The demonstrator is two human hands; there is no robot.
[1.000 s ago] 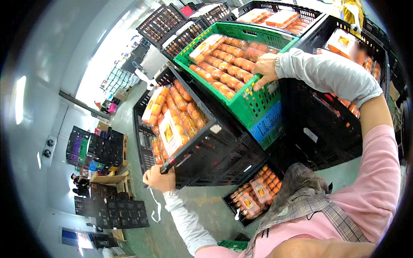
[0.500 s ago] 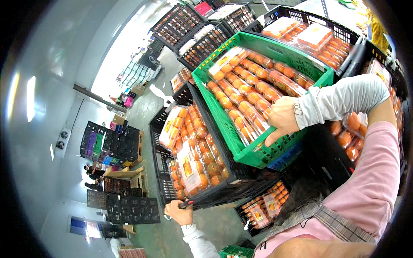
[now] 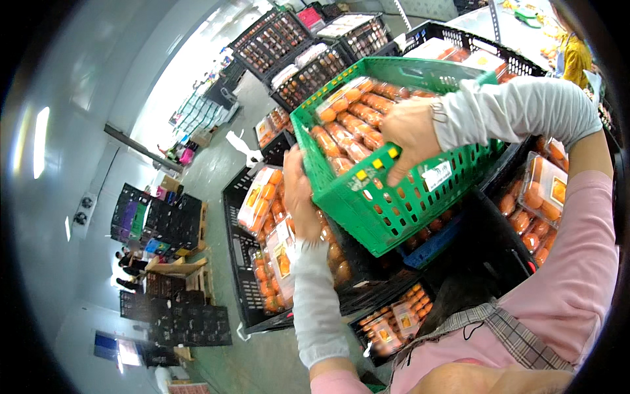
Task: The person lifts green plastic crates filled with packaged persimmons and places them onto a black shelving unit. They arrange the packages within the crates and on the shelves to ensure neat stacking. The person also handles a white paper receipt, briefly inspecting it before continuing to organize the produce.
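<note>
The right hand (image 3: pixel 412 131) has its grip hooked over the near rim of a green plastic crate (image 3: pixel 354 210) with slotted walls, the thumb down the outside and the fingers over the inside, so the rim is pinched between them. The left hand (image 3: pixel 299 197) is at the crate's left wall, fingers pointing up along it; whether its grip is closed on the plastic cannot be told. Clear plastic packs of round orange-red fruit (image 3: pixel 341 138) lie in rows inside the green crate, and its near wall bears a white label (image 3: pixel 436 176) and small yellow squares. The green crate is above a blue plastic crate (image 3: pixel 433 243), also with fruit in it; whether the two touch is unclear. Just left, beneath the left forearm, a black plastic crate (image 3: pixel 266 322) holds more such packs, some with white labels. Another black crate (image 3: pixel 502 230) with packs stands to the right, near the right elbow. Lower down, a black crate on the floor (image 3: pixel 356 331) is filled likewise. Farther off, tall stacked black crates (image 3: pixel 272 43) stand beyond the green one.
</note>
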